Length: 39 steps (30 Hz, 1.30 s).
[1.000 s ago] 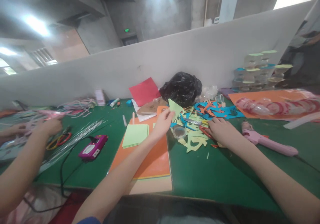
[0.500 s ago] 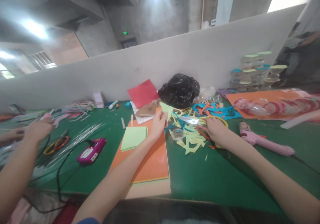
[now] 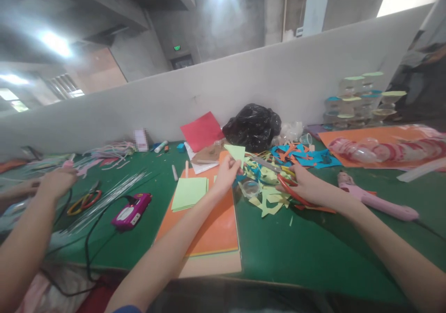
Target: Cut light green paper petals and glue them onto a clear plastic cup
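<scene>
My left hand [image 3: 226, 173] pinches a light green paper triangle [image 3: 236, 153] and holds it up over the far end of an orange sheet stack [image 3: 209, 220]. My right hand [image 3: 306, 185] grips red-handled scissors [image 3: 278, 176]; their blades point left toward the triangle. Below both hands lies a heap of yellow-green, blue and orange paper scraps [image 3: 272, 192] around a small clear cup [image 3: 251, 188]. A folded green paper pad [image 3: 190, 192] rests on the orange stack.
Another person's arm and hand [image 3: 52, 185] reach over plastic rods at the left. A magenta glue gun [image 3: 130, 210] with a black cord, a pink glue gun [image 3: 376, 201], a black bag [image 3: 252, 127], red paper [image 3: 202, 131] and stacked cups [image 3: 362, 99] lie on the green table [image 3: 313, 248].
My right hand has picked the red-handled scissors up from the scraps and raised them toward the triangle. My left hand keeps holding the green triangle. The other person's hand shifted slightly.
</scene>
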Each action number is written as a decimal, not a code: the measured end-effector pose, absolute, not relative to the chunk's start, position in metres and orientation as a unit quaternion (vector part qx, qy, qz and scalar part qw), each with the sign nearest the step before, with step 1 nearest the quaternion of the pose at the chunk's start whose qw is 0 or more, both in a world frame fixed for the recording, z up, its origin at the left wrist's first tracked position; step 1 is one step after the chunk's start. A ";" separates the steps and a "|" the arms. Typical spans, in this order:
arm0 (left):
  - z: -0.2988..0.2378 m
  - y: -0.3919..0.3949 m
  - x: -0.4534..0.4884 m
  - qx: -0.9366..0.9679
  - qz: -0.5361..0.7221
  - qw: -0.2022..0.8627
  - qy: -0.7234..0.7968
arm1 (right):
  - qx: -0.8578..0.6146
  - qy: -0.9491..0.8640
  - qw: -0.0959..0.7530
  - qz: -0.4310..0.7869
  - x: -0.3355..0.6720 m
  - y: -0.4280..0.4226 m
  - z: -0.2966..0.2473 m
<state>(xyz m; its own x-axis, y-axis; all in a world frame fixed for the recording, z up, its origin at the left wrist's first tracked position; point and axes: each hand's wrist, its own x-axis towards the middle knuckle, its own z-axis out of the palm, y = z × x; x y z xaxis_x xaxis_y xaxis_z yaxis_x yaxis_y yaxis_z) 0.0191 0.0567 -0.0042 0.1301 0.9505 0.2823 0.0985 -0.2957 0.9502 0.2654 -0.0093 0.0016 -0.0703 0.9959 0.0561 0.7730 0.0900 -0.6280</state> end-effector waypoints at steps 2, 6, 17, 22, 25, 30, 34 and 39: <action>-0.003 0.056 0.018 0.622 0.507 0.422 0.423 | -0.644 -0.698 0.193 0.247 0.264 -0.013 0.004; 0.000 0.055 0.017 0.610 0.514 0.418 0.435 | -0.631 -0.693 0.188 0.293 0.260 -0.020 0.013; 0.012 0.045 0.019 0.587 0.543 0.435 0.414 | -0.578 -0.702 0.272 0.315 0.259 -0.021 0.015; 0.013 0.044 0.021 0.574 0.546 0.453 0.409 | -0.574 -0.708 0.284 0.297 0.260 -0.020 0.013; 0.012 0.042 0.023 0.576 0.532 0.467 0.409 | -0.572 -0.710 0.283 0.298 0.258 -0.020 0.012; 0.015 0.033 0.026 0.589 0.499 0.482 0.415 | -0.565 -0.717 0.281 0.298 0.256 -0.019 0.011; 0.019 0.028 0.026 0.608 0.483 0.474 0.416 | -0.569 -0.715 0.271 0.301 0.256 -0.018 0.012; 0.021 0.029 0.026 0.628 0.474 0.459 0.413 | -0.567 -0.709 0.265 0.325 0.254 -0.020 0.015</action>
<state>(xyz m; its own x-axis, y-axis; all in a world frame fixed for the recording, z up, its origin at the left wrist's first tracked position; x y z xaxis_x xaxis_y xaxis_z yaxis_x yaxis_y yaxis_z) 0.0256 0.0286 0.0207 0.2100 0.9535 0.2162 0.0839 -0.2379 0.9677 0.2537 -0.0204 0.0152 -0.2166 0.9762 0.0076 0.6308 0.1459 -0.7621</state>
